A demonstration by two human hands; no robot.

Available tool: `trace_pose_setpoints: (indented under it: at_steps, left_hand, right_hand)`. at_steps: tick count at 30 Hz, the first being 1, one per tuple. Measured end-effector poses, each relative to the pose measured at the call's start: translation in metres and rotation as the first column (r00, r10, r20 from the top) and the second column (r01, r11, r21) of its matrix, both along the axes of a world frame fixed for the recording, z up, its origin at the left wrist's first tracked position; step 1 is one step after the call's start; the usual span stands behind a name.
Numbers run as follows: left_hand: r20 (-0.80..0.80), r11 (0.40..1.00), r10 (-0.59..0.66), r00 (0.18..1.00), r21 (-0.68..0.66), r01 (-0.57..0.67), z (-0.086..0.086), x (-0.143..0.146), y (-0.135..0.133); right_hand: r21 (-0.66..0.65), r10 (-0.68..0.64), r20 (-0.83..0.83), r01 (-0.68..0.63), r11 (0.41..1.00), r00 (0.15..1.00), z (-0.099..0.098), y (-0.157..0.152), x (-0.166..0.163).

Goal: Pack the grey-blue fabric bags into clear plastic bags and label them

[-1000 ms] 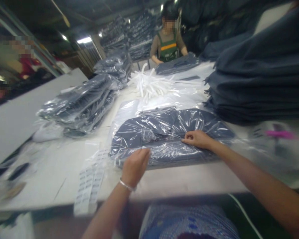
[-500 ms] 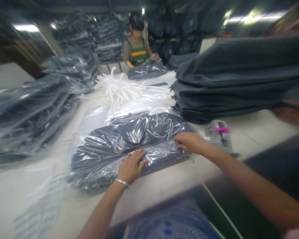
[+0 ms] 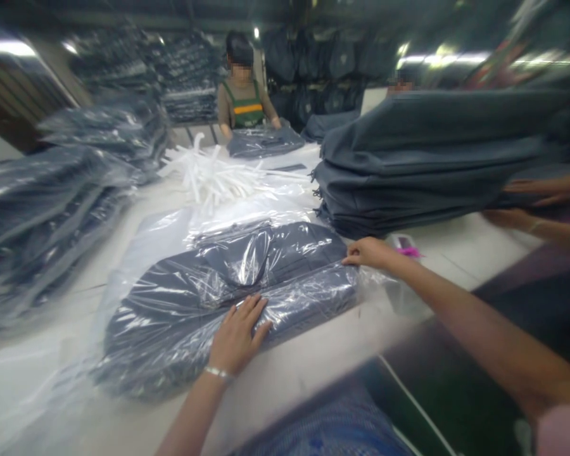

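Observation:
A dark grey folded garment [image 3: 166, 288] lies on the table inside a clear, shiny plastic bag [image 3: 308, 294]. My left hand [image 3: 240, 332] rests flat on the near half of the bag, fingers stretched and a bracelet on the wrist. At the bag's right end, my right hand [image 3: 368, 253] pinches the plastic between thumb and fingers. Just beyond my right wrist, partly covered by my forearm, stands a small pale holder with a bright pink piece [image 3: 411, 252], probably a tape dispenser.
Bagged garments [image 3: 42, 215] are stacked on the left. White strips [image 3: 213, 174] lie heaped behind my bag. A tall pile of dark garments [image 3: 422, 161] stands to the right, with another person's hands [image 3: 513, 218] beside it. Across the table, a person in a green apron [image 3: 247, 107] handles a bagged garment.
My right hand has shifted to the bag's right end and pinches the plastic there. My left hand still lies flat on it. The view has swung slightly; another person's hands show more on the right.

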State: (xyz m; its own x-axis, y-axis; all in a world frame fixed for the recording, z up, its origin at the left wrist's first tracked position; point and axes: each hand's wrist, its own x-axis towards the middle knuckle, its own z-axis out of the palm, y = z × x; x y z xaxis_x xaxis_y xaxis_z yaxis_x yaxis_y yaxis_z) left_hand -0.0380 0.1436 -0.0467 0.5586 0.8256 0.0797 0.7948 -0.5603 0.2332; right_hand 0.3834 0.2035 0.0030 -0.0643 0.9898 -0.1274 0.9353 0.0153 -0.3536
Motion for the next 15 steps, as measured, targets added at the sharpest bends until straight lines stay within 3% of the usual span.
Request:
trace_pose_setpoints:
  at_steps: [4, 8, 10, 13, 15]
  left_hand:
    - [-0.005, 1.0, 0.006, 1.0, 0.006, -0.006, -0.001, 0.001, 0.001]
    - [-0.03, 1.0, 0.009, 1.0, 0.007, -0.009, -0.003, 0.0, 0.003]
    - [-0.052, 1.0, 0.005, 0.999, 0.012, -0.004, -0.005, -0.001, 0.004]
    - [-0.084, 1.0, 0.003, 0.996, 0.014, -0.002, -0.008, -0.003, 0.006]
    - [-0.097, 1.0, 0.0, 0.995, 0.02, 0.002, -0.009, -0.003, 0.008]
  right_hand:
    - [-0.018, -0.075, -0.275, 0.073, 0.997, 0.958, 0.0, 0.002, 0.016]
    - [0.153, -0.193, -0.329, 0.254, 0.955, 0.924, 0.027, -0.025, 0.044]
    - [0.283, -0.288, -0.312, 0.378, 0.881, 0.905, 0.039, -0.058, 0.057]
    - [0.441, -0.511, -0.294, 0.589, 0.677, 0.808, 0.036, -0.121, 0.066]
    - [0.383, -0.611, -0.412, 0.737, 0.557, 0.676, 0.021, -0.158, 0.064]
